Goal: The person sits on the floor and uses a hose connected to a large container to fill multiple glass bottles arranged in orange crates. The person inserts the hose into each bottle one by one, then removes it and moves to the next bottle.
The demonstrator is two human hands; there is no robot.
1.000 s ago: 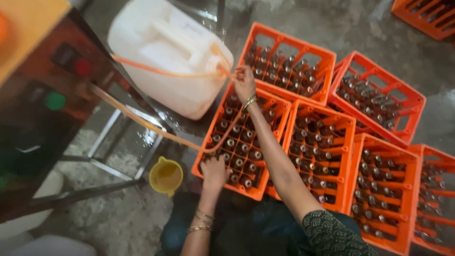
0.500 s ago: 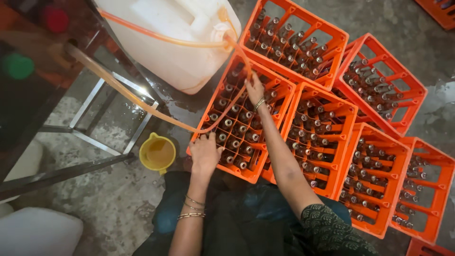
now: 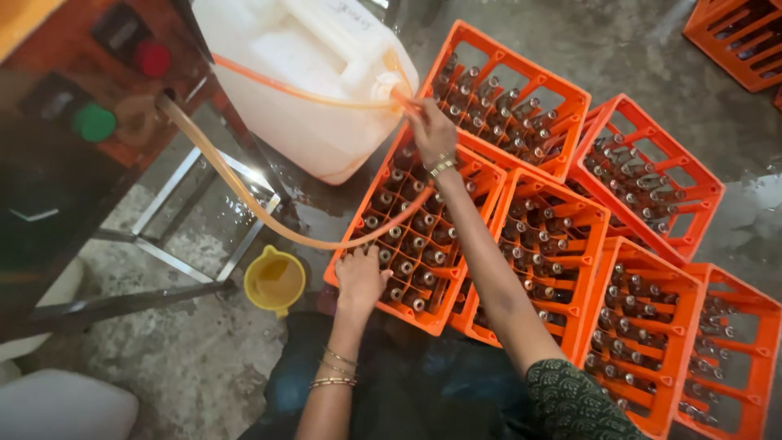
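hose (image 3: 269,220), thin and orange-tinted, is the thing in play: one length loops down from the dark machine (image 3: 73,138) at the left and sweeps across the nearest orange crate (image 3: 419,236), another runs along the white jerrycan (image 3: 301,73) to its mouth. right hand (image 3: 432,130) is up at the top edge of that crate, fingers pinched shut on the hose just beside the jerrycan's opening, bangles at the wrist. left hand (image 3: 360,277) sits low at the near corner of the same crate, resting on the glass bottles (image 3: 407,244) there; fingers curled over the bottle tops, and whether they grip one i cannot tell. the two hands are well apart, one at each end of the crate. crate is packed with upright bottles, necks up. more orange crates (image 3: 643,171) full of bottles fan out to the right on the wet concrete floor (image 3: 187,358). yellow jug (image 3: 275,281) stands on the floor just left of the nearest crate, near the metal stand (image 3: 204,244).
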